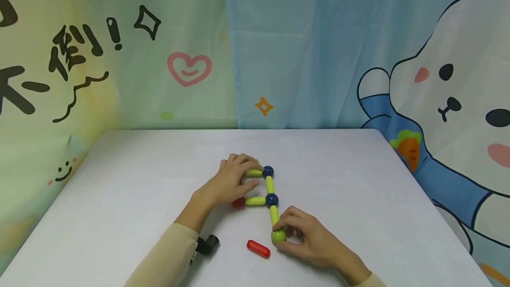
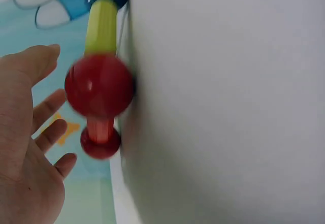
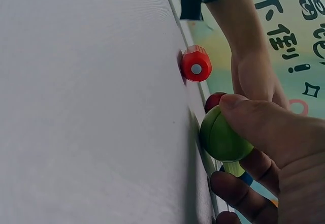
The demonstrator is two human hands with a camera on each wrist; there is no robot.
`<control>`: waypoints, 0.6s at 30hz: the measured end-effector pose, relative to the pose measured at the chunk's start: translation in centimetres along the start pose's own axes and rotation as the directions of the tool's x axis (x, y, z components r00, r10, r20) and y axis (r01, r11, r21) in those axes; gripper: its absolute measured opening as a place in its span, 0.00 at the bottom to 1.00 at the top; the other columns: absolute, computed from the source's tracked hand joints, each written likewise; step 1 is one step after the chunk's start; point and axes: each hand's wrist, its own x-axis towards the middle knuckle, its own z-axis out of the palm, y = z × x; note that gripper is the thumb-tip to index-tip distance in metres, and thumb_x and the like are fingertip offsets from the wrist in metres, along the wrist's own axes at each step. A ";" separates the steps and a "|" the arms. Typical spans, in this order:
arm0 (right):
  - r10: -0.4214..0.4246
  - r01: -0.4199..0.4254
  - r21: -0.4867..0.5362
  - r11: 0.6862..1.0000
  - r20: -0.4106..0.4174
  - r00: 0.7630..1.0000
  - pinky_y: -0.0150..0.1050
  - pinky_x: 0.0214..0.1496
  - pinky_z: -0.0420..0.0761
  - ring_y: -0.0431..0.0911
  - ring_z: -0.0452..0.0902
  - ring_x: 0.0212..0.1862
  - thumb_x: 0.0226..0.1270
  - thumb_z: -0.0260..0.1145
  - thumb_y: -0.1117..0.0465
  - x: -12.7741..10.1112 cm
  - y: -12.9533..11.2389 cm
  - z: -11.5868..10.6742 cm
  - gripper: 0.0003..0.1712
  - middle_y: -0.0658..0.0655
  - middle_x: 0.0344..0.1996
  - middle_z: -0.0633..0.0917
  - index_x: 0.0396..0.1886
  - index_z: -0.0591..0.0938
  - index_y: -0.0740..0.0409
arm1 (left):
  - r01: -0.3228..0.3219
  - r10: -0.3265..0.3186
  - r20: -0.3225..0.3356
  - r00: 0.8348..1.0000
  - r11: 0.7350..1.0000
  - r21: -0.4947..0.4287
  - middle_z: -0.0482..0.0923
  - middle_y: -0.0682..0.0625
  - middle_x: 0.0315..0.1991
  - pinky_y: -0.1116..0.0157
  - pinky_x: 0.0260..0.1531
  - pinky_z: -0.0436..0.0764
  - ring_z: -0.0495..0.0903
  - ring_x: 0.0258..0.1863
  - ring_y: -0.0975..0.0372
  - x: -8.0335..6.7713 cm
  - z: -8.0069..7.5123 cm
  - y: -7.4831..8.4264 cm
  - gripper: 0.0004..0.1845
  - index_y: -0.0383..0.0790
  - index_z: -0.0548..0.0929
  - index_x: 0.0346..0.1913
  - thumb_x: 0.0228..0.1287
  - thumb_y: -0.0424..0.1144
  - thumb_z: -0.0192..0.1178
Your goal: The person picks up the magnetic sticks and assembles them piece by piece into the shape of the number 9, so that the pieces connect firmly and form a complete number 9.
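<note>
A frame of yellow-green rods point(image 1: 269, 184) and blue balls point(image 1: 272, 199) lies flat on the white table point(image 1: 358, 180). My right hand point(image 1: 287, 234) pinches the green ball point(image 1: 278, 236) at the frame's near end, thumb on top point(image 3: 254, 113); that green ball point(image 3: 221, 135) fills the right wrist view. My left hand point(image 1: 248, 172) lies over the frame's far left corner with relaxed fingers on the top yellow rod point(image 1: 253, 172). Beside its palm is a red ball point(image 1: 238, 203). The left wrist view shows this red ball point(image 2: 99, 86) on a yellow rod point(image 2: 101, 26), with my open left hand point(image 2: 30, 148) beside it, not touching it.
A loose red rod point(image 1: 258, 249) lies on the table just left of the green ball, also seen end-on as the red rod point(image 3: 195, 65). A black wrist strap point(image 1: 207, 245) sits by my left sleeve. A printed cartoon curtain point(image 1: 279, 48) hangs behind the table.
</note>
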 end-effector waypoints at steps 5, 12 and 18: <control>0.065 -0.066 0.005 0.998 0.036 0.997 0.32 0.31 0.75 0.40 0.74 0.35 0.58 0.70 0.50 0.0 0.0 -0.2 0.16 0.41 0.39 0.76 0.45 0.79 0.40 | 0.059 -0.059 -0.026 0.998 0.998 -0.028 0.69 0.61 0.56 0.60 0.43 0.62 0.62 0.54 0.62 0.6 -0.2 -1.5 0.18 0.57 0.78 0.55 0.62 0.50 0.60; 0.133 -0.135 0.014 0.991 0.079 0.988 0.32 0.35 0.75 0.40 0.74 0.36 0.56 0.71 0.49 -0.1 0.6 -0.3 0.19 0.40 0.38 0.78 0.48 0.79 0.41 | 0.086 -0.086 -0.004 0.996 0.995 -0.046 0.70 0.60 0.55 0.61 0.43 0.62 0.62 0.54 0.62 1.1 0.6 -2.3 0.17 0.58 0.78 0.55 0.63 0.50 0.58; 0.190 -0.192 0.020 0.981 0.090 0.978 0.31 0.35 0.74 0.39 0.73 0.36 0.56 0.70 0.46 -0.1 0.6 -0.1 0.20 0.39 0.37 0.78 0.48 0.78 0.39 | 0.063 -0.065 -0.038 0.997 0.996 -0.059 0.72 0.61 0.53 0.61 0.42 0.62 0.64 0.53 0.62 1.7 0.8 -2.7 0.15 0.58 0.78 0.53 0.63 0.47 0.59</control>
